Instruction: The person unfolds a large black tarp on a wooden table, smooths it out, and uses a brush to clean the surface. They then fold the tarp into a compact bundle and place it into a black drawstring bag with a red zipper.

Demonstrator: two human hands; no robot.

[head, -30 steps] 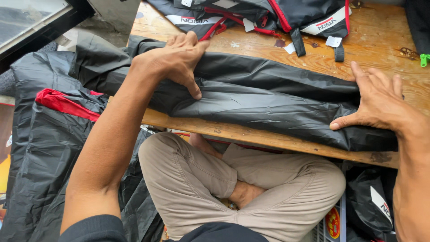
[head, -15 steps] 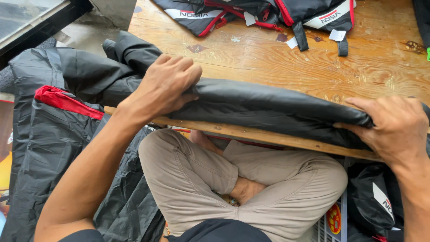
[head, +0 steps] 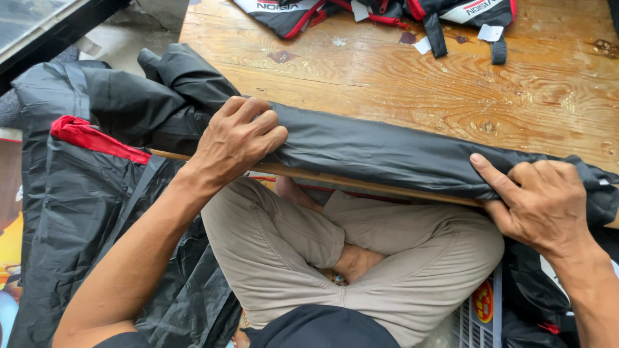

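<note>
Two hands — left hand, right hand — gripping one black rolled garment.

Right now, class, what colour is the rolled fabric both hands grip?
Black, seen in the head view: rolled fabric along the table edge.

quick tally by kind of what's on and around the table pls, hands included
hands: 2, left hand, right hand
rolled black garment gripped at the table edge: 1
black-and-red garments at the far edge: cannot tell how many
black pile with red trim: 1
wooden table: 1
total countable: 5
</note>
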